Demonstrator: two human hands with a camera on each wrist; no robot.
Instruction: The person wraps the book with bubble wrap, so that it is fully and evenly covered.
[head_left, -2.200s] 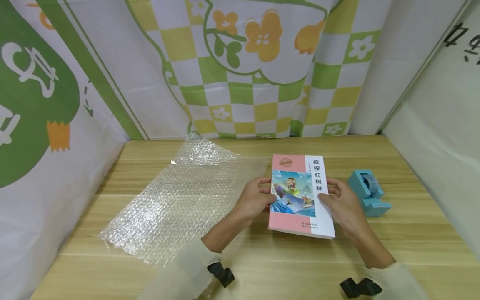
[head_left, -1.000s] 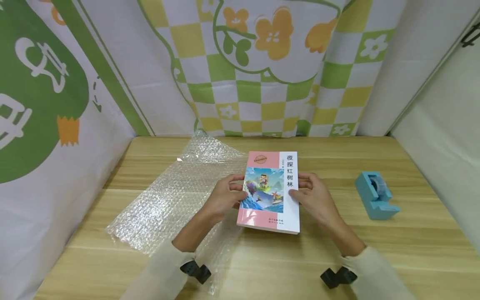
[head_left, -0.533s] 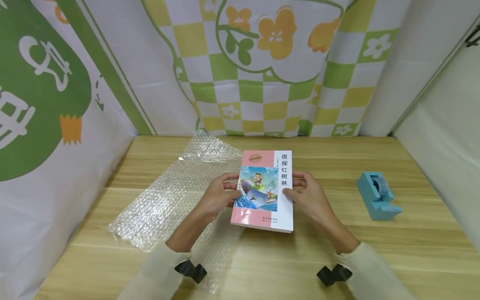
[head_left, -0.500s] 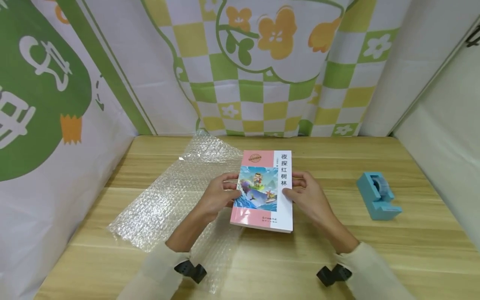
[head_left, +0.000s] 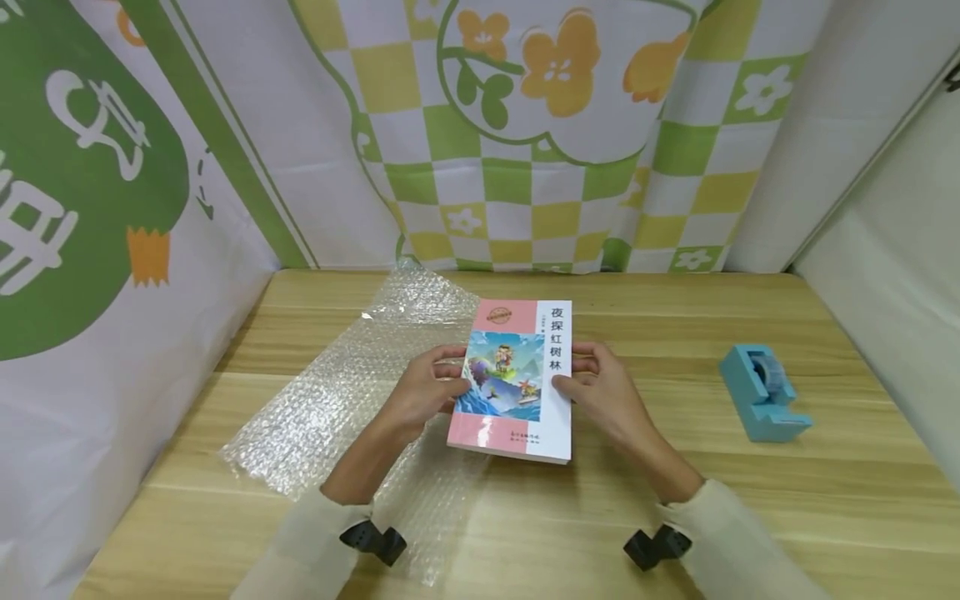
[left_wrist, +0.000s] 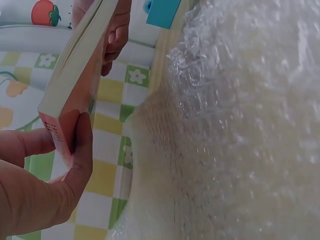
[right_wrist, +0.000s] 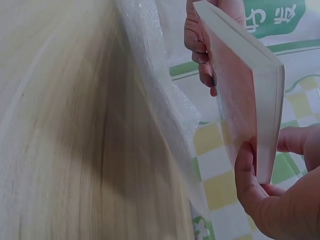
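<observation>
A paperback book (head_left: 510, 379) with a pink and white cover and a blue cartoon picture is held by both hands, raised off the table. My left hand (head_left: 420, 387) pinches its left edge, thumb on the cover and fingers beneath. At the right edge, my right hand (head_left: 603, 392) grips it in the same way. Both wrist views show the book (left_wrist: 80, 65) apart from the surface below, with fingers under its back cover. Bubble wrap (head_left: 322, 400) lies spread on the table, partly beneath the book and the left forearm.
On the right side of the wooden table (head_left: 675, 317) stands a blue tape dispenser (head_left: 761, 396) with a clear roll. A patterned green, yellow and white cloth (head_left: 525, 183) hangs behind the table's back edge. White sheets flank both sides.
Both hands have carried the book leftward, from beside the tape dispenser to partly over the bubble wrap. The grip looks the same. The head view has shifted slightly.
</observation>
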